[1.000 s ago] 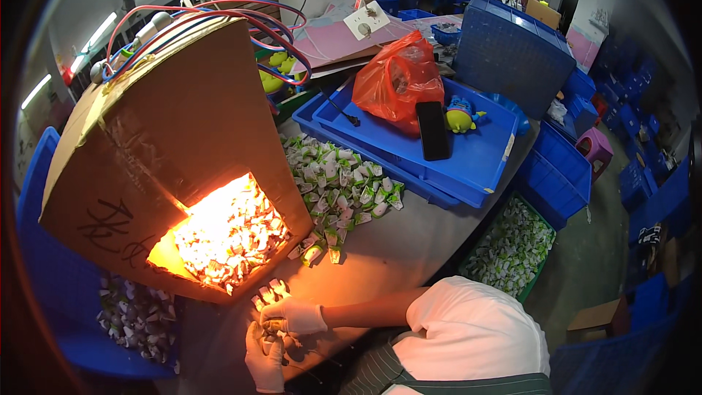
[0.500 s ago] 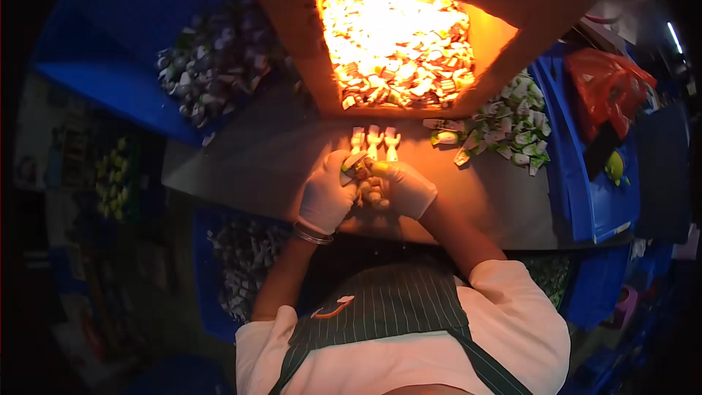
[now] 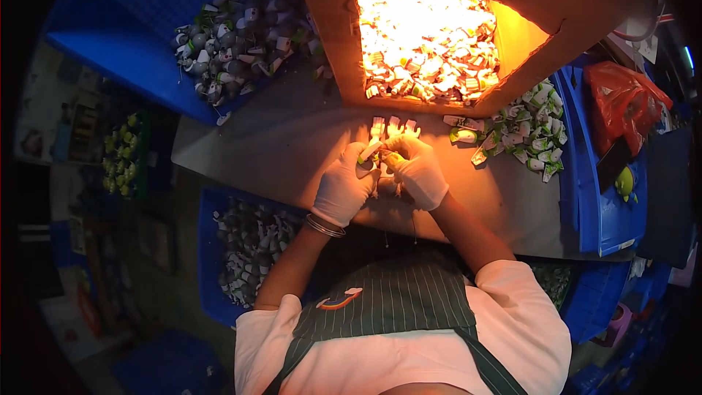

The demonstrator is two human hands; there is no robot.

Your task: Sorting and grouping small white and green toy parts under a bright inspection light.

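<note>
In white gloves, both my hands meet over the middle of the grey work surface. My left hand [image 3: 344, 189] pinches a small white-and-green plastic part [image 3: 371, 150] between thumb and fingers. Against it, the fingers of my right hand [image 3: 418, 175] close on a small yellowish-green part [image 3: 393, 159]; its exact kind is hard to make out. Just beyond my fingertips stand white figure-like pieces [image 3: 395, 127] in a short row. Below and between my hands, small rounded pieces [image 3: 387, 186] lie in shadow, partly hidden.
A brightly lit cardboard box [image 3: 526, 66] full of small parts stands ahead. Green-and-white parts [image 3: 523, 132] are heaped to its right, beside a blue bin [image 3: 585, 197] and red plastic bag [image 3: 621, 95]. At left, grey-and-white parts [image 3: 241, 44] fill a blue tray [image 3: 110, 80]; another blue bin [image 3: 212, 278] sits lower.
The view has shifted, so the scene sits further right. My hands have drawn closer together, and the white-and-green part now shows more plainly in my left fingers.
</note>
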